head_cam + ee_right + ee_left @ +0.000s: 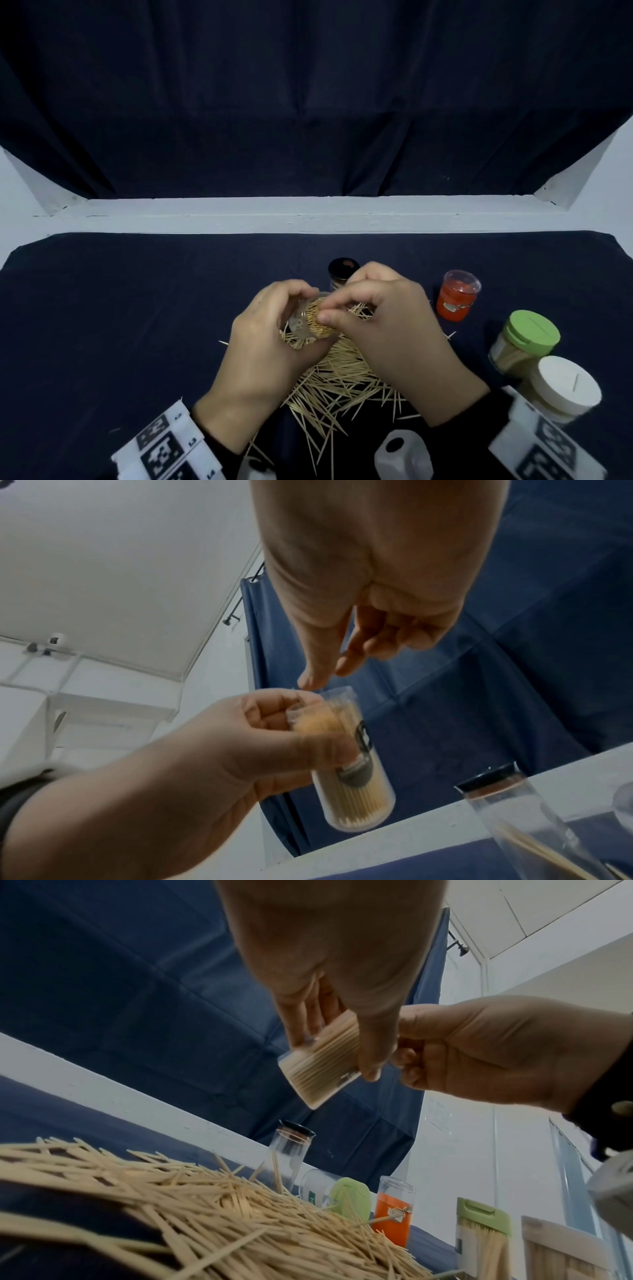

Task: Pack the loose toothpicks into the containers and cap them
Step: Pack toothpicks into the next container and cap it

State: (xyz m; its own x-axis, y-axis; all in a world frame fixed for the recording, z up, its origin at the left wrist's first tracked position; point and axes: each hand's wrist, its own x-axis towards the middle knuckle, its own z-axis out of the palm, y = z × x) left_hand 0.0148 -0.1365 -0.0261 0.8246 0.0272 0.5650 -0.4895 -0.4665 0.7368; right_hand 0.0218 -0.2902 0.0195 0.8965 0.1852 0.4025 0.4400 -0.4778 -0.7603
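My left hand [263, 346] grips a clear container [301, 323] packed with toothpicks and holds it tilted above the table, its open mouth turned toward my right hand. The thumb and forefinger of my right hand [387, 329] pinch at the toothpick ends in that mouth, and its other fingers are curled. In the left wrist view the container [318, 1064] shows its full side, and in the right wrist view the container [356, 785] hangs below my left thumb. A large pile of loose toothpicks [339, 380] lies on the dark cloth under both hands.
A black-capped clear container [343, 270] stands behind my hands. To the right stand a red container with a clear cap [457, 298], a green-lidded container [527, 337] and a white-lidded one [565, 385]. Another clear container [318, 1185] with a green lid lies by the pile.
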